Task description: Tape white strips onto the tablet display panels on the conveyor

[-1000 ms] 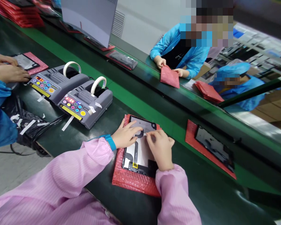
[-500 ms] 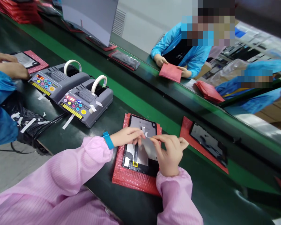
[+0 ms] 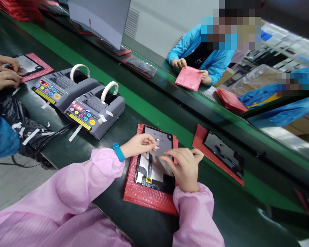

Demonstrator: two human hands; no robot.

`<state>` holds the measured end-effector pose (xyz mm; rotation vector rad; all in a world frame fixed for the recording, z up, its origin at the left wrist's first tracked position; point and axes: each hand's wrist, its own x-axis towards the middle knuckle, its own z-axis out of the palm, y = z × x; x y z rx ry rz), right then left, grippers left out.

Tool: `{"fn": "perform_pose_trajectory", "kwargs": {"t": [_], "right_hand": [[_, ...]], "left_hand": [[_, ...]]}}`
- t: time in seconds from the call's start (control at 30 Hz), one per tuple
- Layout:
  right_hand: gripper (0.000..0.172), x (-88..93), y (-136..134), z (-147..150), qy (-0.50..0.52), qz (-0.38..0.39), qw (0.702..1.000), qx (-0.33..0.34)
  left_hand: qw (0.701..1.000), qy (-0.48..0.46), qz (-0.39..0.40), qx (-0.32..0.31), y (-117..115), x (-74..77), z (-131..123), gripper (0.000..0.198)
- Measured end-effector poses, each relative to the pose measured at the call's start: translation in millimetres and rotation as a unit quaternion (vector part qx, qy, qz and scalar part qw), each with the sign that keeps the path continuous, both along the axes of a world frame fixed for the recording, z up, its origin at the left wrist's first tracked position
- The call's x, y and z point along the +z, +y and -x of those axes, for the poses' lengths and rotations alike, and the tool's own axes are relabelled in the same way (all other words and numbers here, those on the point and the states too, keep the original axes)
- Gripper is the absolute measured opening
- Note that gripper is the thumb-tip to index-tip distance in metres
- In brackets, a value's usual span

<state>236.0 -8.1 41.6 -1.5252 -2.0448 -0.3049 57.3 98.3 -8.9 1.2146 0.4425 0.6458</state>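
A tablet back panel lies face down on a red bubble-wrap mat on the dark green bench in front of me. My left hand hovers over the panel's upper part, fingers pinched on a small white strip of tape. My right hand rests over the panel's right side, fingers loosely spread and curved, fingertips near the tape. Both arms wear pink sleeves; a blue wrist strap is on the left one.
Two grey tape dispensers stand to the left. A second panel on a red mat rides the green conveyor to the right. A co-worker's hands work at far left; another person across holds a pink bag.
My hands have lifted off the panel; the left now pinches the tape strip and the right has drawn slightly back. The neighbouring panel on the conveyor has moved left.
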Motion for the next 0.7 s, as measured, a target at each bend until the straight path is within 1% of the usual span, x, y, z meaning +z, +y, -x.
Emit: {"fn": "perform_pose_trajectory", "kwargs": {"t": [0.03,0.1,0.13,0.2,0.27,0.37,0.43,0.5,0.53,0.6,0.63,0.7], "right_hand": [[0.032,0.2,0.1,-1.8,0.025,0.015,1.000,-0.006],[0.043,-1.1,1.5,-3.7,0.098,0.046,0.993,-0.038],[0.044,-2.8,2.8,-3.3,0.135,0.062,0.987,-0.058],[0.040,-8.6,6.3,0.7,0.191,0.097,0.973,-0.086],[0.034,-16.0,10.2,7.6,0.220,0.127,0.963,-0.094],[0.029,-24.9,14.9,15.9,0.243,0.151,0.953,-0.100],[0.027,-27.1,16.7,14.7,0.255,0.157,0.948,-0.106],[0.025,-27.0,17.8,7.1,0.270,0.154,0.943,-0.116],[0.025,-26.6,18.4,1.6,0.278,0.151,0.941,-0.122],[0.024,-26.2,19.9,-10.3,0.294,0.150,0.935,-0.130],[0.024,-26.4,20.9,-15.6,0.299,0.153,0.933,-0.130],[0.025,-27.8,23.0,-23.3,0.304,0.160,0.930,-0.128]], "left_hand": [[1.000,0.002,-0.011,0.026,1.0,-1.0,-0.4,0.018],[0.996,0.003,-0.039,0.078,2.3,-2.7,-1.6,0.014],[0.993,0.005,-0.057,0.100,2.4,-3.4,-2.3,0.013],[0.987,0.015,-0.095,0.131,1.2,-4.3,-3.6,0.013],[0.982,0.035,-0.128,0.135,-1.7,-5.0,-4.5,0.013],[0.979,0.057,-0.158,0.118,-6.1,-5.7,-5.2,0.012],[0.978,0.065,-0.165,0.114,-7.3,-5.9,-5.3,0.010],[0.970,0.082,-0.185,0.135,-6.8,-5.3,-4.6,0.006],[0.960,0.096,-0.213,0.151,-6.3,-4.7,-3.9,0.005],[0.928,0.128,-0.305,0.175,-5.4,-3.0,-1.9,0.007],[0.906,0.145,-0.357,0.174,-5.4,-2.2,-0.8,0.008],[0.864,0.183,-0.446,0.145,-6.5,-1.6,0.9,0.013]]}}
